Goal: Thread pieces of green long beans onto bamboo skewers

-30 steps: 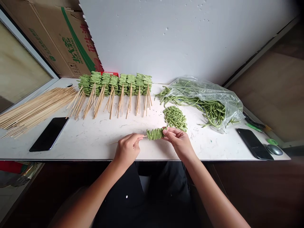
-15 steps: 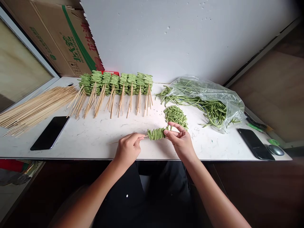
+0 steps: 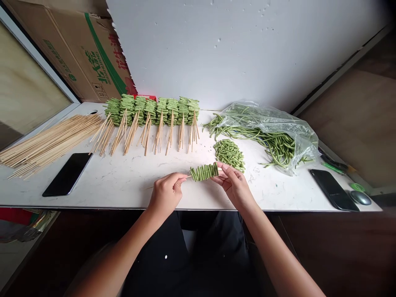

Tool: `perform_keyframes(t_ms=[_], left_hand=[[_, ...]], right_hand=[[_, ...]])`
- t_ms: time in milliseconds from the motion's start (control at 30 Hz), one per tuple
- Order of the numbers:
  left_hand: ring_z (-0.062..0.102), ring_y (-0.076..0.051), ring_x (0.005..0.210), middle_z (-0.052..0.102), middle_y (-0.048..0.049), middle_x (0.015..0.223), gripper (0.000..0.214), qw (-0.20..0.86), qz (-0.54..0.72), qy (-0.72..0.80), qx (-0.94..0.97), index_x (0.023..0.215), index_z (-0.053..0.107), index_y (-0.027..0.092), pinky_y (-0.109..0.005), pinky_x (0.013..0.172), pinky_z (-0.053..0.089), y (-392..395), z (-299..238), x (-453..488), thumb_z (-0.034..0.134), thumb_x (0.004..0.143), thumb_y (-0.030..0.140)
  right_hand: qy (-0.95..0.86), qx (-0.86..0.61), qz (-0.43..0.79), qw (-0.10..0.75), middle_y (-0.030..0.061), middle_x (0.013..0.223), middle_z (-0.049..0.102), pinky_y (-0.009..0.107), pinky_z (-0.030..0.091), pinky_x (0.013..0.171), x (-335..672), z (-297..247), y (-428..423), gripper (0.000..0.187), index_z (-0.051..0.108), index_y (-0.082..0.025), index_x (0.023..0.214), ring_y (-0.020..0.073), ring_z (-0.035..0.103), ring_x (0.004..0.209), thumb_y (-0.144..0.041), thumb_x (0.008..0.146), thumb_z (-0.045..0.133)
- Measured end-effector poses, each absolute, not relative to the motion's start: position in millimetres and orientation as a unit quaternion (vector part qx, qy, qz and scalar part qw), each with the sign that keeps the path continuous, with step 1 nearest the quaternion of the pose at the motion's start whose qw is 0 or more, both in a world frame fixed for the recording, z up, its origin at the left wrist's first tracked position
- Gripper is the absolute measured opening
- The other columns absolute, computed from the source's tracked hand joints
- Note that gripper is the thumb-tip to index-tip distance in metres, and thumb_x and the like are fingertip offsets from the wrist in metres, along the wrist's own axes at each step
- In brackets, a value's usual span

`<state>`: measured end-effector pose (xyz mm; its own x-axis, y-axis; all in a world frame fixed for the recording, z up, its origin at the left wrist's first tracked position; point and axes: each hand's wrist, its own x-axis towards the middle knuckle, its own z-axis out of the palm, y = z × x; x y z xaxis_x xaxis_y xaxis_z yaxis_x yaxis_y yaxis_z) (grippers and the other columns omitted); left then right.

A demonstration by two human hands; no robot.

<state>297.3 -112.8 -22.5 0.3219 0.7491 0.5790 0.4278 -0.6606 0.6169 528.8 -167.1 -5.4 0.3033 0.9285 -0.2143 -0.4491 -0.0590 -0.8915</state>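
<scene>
A bamboo skewer threaded with a row of short green bean pieces is held level above the table's front part. My left hand is closed around the bare stick at its left end. At the right end, my right hand pinches the skewer tip beside the last bean piece, with the other fingers curled behind. Just beyond this hand is a pile of cut green bean pieces. Several filled bean skewers lie stacked in a row at the back, their sticks pointing toward me.
Many bare bamboo skewers lie at the left, near a black phone. Long beans spill from a clear plastic bag at the right. Another phone and a mouse are far right. Behind stands a cardboard box.
My right fingers have shifted from the beans to the skewer's right tip, and the beans there now show fully. My left hand keeps its grip. The view has shifted slightly.
</scene>
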Motion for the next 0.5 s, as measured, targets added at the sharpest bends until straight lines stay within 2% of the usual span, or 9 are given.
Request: perform_keyframes(t_ms=[200,267,367,500], left_hand=[[0.078,-0.018,0.079,0.082,-0.0035,0.089,0.02,0.231,0.429,0.398,0.777,0.099,0.076,0.021,-0.026,0.072,0.059,-115,-20,302,0.059,0.098,0.012],[0.077,-0.017,0.076,0.081,-0.0035,0.087,0.018,0.286,0.415,0.406,0.762,0.098,0.076,0.02,-0.024,0.069,0.058,-120,-18,306,0.06,0.097,0.014],[0.074,-0.017,0.072,0.08,-0.0039,0.084,0.017,0.345,0.399,0.405,0.747,0.097,0.075,0.02,-0.024,0.066,0.056,-131,-14,316,0.059,0.097,0.015],[0.072,-0.018,0.072,0.078,-0.0067,0.085,0.017,0.376,0.373,0.401,0.747,0.097,0.075,0.019,-0.026,0.065,0.056,-142,-5,324,0.058,0.097,0.018]], right_hand=[[-0.287,-0.489,0.575,0.59,0.0057,0.093,0.079,0.042,0.06,0.098,521,-7,-171,0.041,0.075,-0.021,0.09,0.0248,0.076,0.094,-0.047,0.066,0.097],[-0.322,-0.508,0.574,0.555,0.0075,0.092,0.079,0.039,0.061,0.089,515,-9,-173,0.041,0.075,-0.02,0.087,0.0243,0.074,0.091,-0.049,0.067,0.096],[-0.342,-0.569,0.529,0.528,0.0077,0.08,0.076,0.032,0.056,0.07,510,-12,-176,0.043,0.074,-0.017,0.076,0.0204,0.068,0.074,-0.056,0.07,0.092],[-0.334,-0.631,0.469,0.52,0.0075,0.07,0.072,0.034,0.05,0.066,513,-17,-177,0.045,0.074,-0.016,0.068,0.0186,0.061,0.064,-0.059,0.071,0.09]])
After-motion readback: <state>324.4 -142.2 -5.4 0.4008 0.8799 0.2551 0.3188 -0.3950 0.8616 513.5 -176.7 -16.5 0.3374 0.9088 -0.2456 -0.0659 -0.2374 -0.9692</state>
